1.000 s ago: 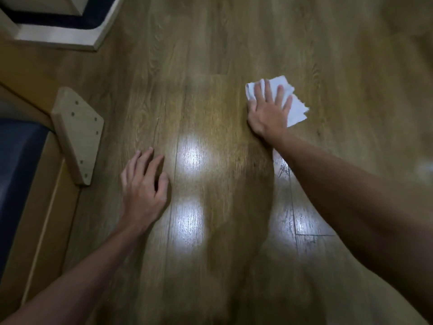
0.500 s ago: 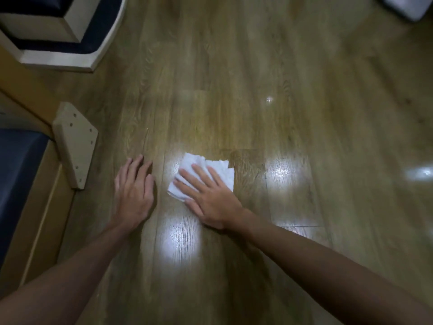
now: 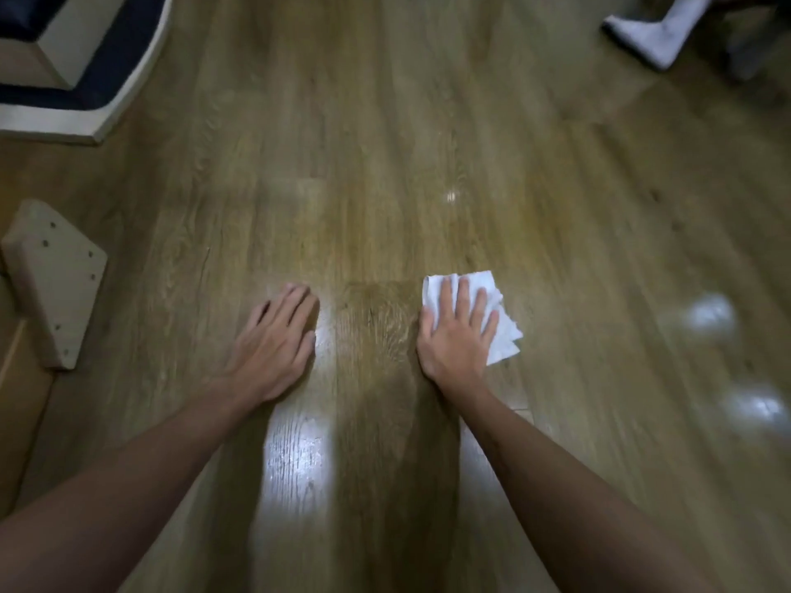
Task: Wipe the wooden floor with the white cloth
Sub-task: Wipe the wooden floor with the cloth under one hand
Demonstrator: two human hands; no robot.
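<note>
The white cloth (image 3: 505, 331) lies crumpled flat on the wooden floor (image 3: 385, 164), just right of centre. My right hand (image 3: 456, 336) presses down on it with the fingers spread, covering most of its left part. My left hand (image 3: 276, 340) rests flat on the bare floor to the left, fingers together, holding nothing. A strip of floor about a hand's width separates the two hands. Bright light patches reflect off the floor below and beside the hands.
A beige wooden furniture foot (image 3: 55, 284) with screw holes stands at the left edge. A white and dark blue base (image 3: 98, 109) sits at the top left. A white object (image 3: 650, 32) lies at the top right.
My right hand has slid the cloth from beside my left hand toward the right. A second ago it was far out in front. My left hand stays planted on the floor.
</note>
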